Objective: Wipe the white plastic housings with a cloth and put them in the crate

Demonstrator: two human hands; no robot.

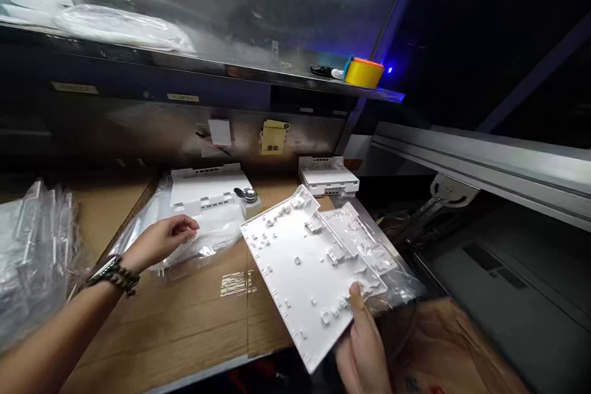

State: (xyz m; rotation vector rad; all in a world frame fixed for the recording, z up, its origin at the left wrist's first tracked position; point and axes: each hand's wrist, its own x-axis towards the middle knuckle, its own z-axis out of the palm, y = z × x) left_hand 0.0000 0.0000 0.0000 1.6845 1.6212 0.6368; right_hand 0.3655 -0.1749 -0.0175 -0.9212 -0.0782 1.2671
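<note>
My right hand (364,345) grips a white plastic housing panel (295,271) by its near right edge, thumb on top. The panel is tilted, its inner side with clips and small ribs facing me. My left hand (173,235) hovers over clear plastic bags (207,240) on the left, thumb and fingers curled together. Whether thin film is between those fingertips is too unclear to see. Just beyond it, a stack of white panels (203,188) lies on the bags. A small bottle with a metal top (250,202) stands between this stack and the held panel.
Another white panel stack (329,177) stands at the back right. A bagged white part (357,237) lies behind the held panel. Clear bags (34,258) are piled at far left on the cardboard surface (194,320). Overhead, a shelf carries a yellow tape roll (364,74).
</note>
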